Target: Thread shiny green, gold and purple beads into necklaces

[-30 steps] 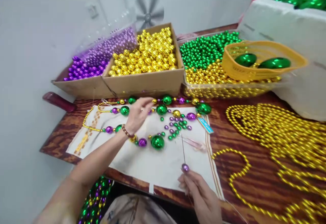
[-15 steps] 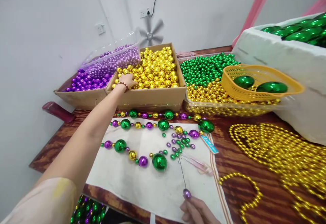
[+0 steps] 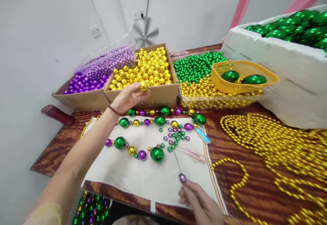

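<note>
My left hand (image 3: 129, 97) pinches one shiny gold bead (image 3: 144, 85) between its fingertips, just above the front wall of the cardboard box (image 3: 153, 97) of gold beads. Low on the right, my right hand (image 3: 200, 199) grips a thin needle (image 3: 177, 162) that points up and away, with a small purple bead (image 3: 182, 178) on it at the fingertips. Loose small green and purple beads (image 3: 175, 137) lie on the white cloth (image 3: 122, 177) beyond the needle's tip. A bead string (image 3: 131, 150) with a large green bead (image 3: 157, 154) at its end curves across the cloth.
Left of the gold beads stands a box of purple beads (image 3: 76, 83). A clear tray (image 3: 219, 101) holds green and gold beads, with a yellow basket (image 3: 245, 88) on top. Beside it is a white foam box (image 3: 281, 61). Gold bead strands (image 3: 265, 143) cover the right side.
My left hand has come out of the gold bead box toward me with a gold bead in its fingers. My right hand still holds the needle and purple bead. The view has shifted slightly.
</note>
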Demonstrator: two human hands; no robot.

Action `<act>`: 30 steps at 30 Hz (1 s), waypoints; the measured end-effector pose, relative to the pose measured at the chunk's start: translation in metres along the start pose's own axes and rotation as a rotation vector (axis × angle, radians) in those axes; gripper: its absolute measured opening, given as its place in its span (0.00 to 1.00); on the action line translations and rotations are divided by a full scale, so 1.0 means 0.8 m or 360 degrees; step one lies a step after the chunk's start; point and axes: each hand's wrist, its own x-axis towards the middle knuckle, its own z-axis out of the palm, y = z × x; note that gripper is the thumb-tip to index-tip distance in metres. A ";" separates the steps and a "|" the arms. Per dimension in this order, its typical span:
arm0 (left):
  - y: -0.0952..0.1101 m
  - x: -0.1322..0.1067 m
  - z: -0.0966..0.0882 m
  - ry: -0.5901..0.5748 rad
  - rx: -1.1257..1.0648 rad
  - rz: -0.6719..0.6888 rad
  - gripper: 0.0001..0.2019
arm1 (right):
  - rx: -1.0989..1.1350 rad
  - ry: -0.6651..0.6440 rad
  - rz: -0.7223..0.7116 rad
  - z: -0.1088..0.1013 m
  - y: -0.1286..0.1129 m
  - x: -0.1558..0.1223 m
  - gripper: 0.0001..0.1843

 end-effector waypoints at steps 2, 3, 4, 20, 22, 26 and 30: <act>-0.035 -0.045 0.027 -0.0083 -0.0261 -0.0263 0.08 | -0.0030 -0.0049 -0.0162 0.000 -0.011 0.002 0.13; -0.052 -0.064 0.039 -0.0102 -0.0367 -0.0364 0.10 | -0.0058 -0.0071 -0.0240 0.000 -0.017 0.002 0.11; -0.068 -0.080 0.049 -0.0106 -0.0464 -0.0445 0.11 | -0.0091 -0.0086 -0.0305 0.000 -0.022 0.002 0.09; -0.135 -0.133 0.084 0.0193 -0.0791 -0.0574 0.06 | -0.0232 -0.0006 -0.0371 -0.002 -0.026 -0.012 0.09; -0.135 -0.132 0.084 0.0216 -0.0791 -0.0580 0.06 | -0.0241 -0.0010 -0.0339 -0.002 -0.023 -0.013 0.09; -0.137 -0.130 0.084 0.0206 -0.0736 -0.0583 0.07 | -0.0262 -0.0023 -0.0312 0.000 -0.022 -0.013 0.09; -0.139 -0.132 0.083 0.0209 -0.0713 -0.0553 0.08 | -0.0276 0.0009 -0.0325 0.006 -0.024 -0.012 0.09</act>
